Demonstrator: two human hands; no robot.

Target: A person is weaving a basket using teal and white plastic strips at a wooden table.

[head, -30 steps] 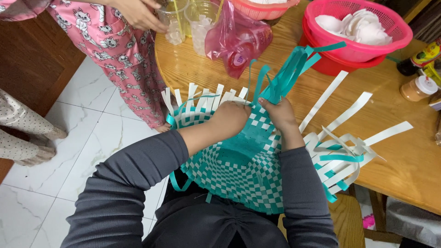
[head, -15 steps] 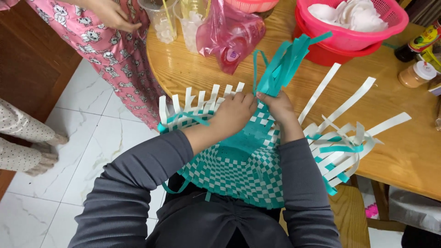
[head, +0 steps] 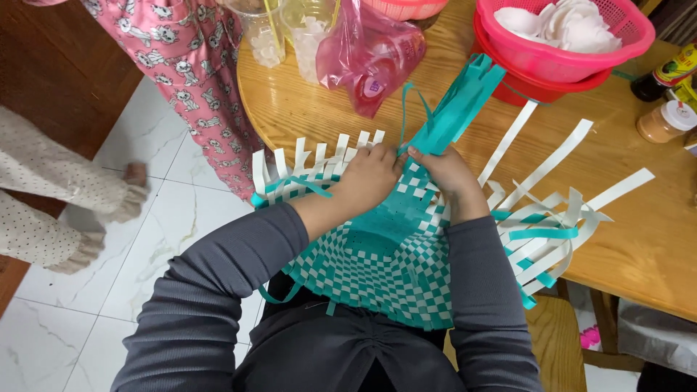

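A half-woven basket of teal and white plastic strips (head: 377,265) rests against the table edge and on my lap. Both my hands work at its far rim. My left hand (head: 369,178) pinches the weave beside a thin looped teal strip. My right hand (head: 446,170) grips the base of a bundle of teal strips (head: 461,105) that stands up and away over the table. Loose white strips (head: 552,163) fan out to the right, and short white strip ends (head: 312,156) stick up along the left rim.
The round wooden table (head: 639,239) carries a pink plastic bag (head: 370,54), clear cups with ice (head: 265,33), stacked pink and red baskets (head: 566,43) holding white pieces, and bottles (head: 664,120) at right. A person in pink patterned pyjamas (head: 196,65) stands at the far-left edge; another person's legs (head: 65,210) are at left.
My view has tipped slightly and the basket sits a little higher in it. My hands have closed together at the rim, at the base of the teal bundle. The standing person's hand has left the view.
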